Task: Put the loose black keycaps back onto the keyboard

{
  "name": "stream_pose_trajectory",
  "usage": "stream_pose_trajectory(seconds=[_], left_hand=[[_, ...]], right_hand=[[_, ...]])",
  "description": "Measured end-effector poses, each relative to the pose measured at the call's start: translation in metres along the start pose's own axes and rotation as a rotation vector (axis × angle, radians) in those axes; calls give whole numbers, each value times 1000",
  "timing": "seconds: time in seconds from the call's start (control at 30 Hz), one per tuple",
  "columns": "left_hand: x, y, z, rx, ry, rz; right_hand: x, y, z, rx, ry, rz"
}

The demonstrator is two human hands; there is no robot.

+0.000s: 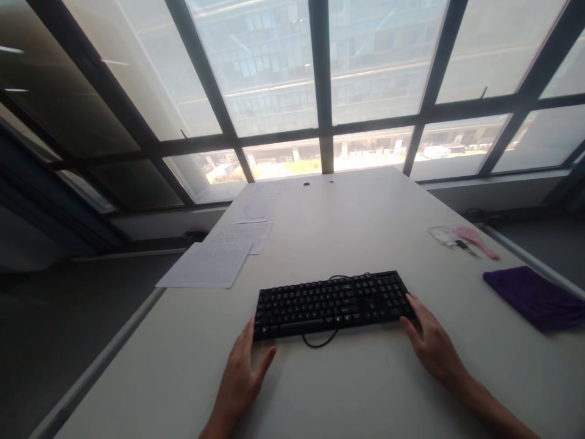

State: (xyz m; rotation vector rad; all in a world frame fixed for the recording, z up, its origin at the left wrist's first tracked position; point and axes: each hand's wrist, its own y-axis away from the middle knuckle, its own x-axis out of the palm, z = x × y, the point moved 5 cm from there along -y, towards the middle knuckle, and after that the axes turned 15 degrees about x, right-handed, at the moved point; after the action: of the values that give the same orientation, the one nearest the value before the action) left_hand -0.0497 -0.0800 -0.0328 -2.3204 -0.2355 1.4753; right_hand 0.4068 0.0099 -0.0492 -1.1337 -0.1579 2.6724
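Observation:
A black keyboard [329, 305] lies slightly askew on the white table in front of me, with its keys facing up. Part of its thin black cable [320, 345] loops out below the front edge, and another bit shows behind it. At the keyboard's left end is my left hand [242, 372], fingers stretched along the side edge and thumb spread apart over the tabletop. My right hand [429, 341] is at the opposite end, fingers extended along the right edge and the thumb by the front corner. Both hands are open; neither wraps round the keyboard.
Printed paper sheets [208, 265] lie along the table's left side. On the right are a purple cloth [534, 299], a pink hairbrush-like item [473, 239], a clear plastic bag [441, 235] and a small black object [464, 246]. Large windows stand beyond the table [347, 231].

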Motion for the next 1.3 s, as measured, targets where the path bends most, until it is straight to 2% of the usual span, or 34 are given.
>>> stream_pose_trajectory(seconds=[0.27,0.37,0.47,0.6,0.7,0.77,0.93,1.07,1.2,1.3], left_hand=[[8,6,3,63,-76,3],[13,-2,3,82,-79,17],[22,-25,2,112,-56,50],[37,-71,3,119,-15,96],[45,-100,5,109,22,91],[47,-111,11,86,42,76],[42,-110,35,21,-89,56],[42,-106,42,45,-265,160],[41,-107,37,50,-324,217],[39,-108,36,55,-349,217]], right_hand=[[10,1,-10,4,67,5],[14,-9,-13,-1,87,9],[16,-35,-15,-7,98,6],[21,-79,-12,-36,94,-7],[25,-105,-10,-41,82,-20],[25,-116,-11,-54,77,-31],[11,-130,-33,-31,209,-156],[12,-132,-48,-58,414,-104],[16,-131,-43,-34,433,-102],[6,-131,-34,-18,388,-146]])
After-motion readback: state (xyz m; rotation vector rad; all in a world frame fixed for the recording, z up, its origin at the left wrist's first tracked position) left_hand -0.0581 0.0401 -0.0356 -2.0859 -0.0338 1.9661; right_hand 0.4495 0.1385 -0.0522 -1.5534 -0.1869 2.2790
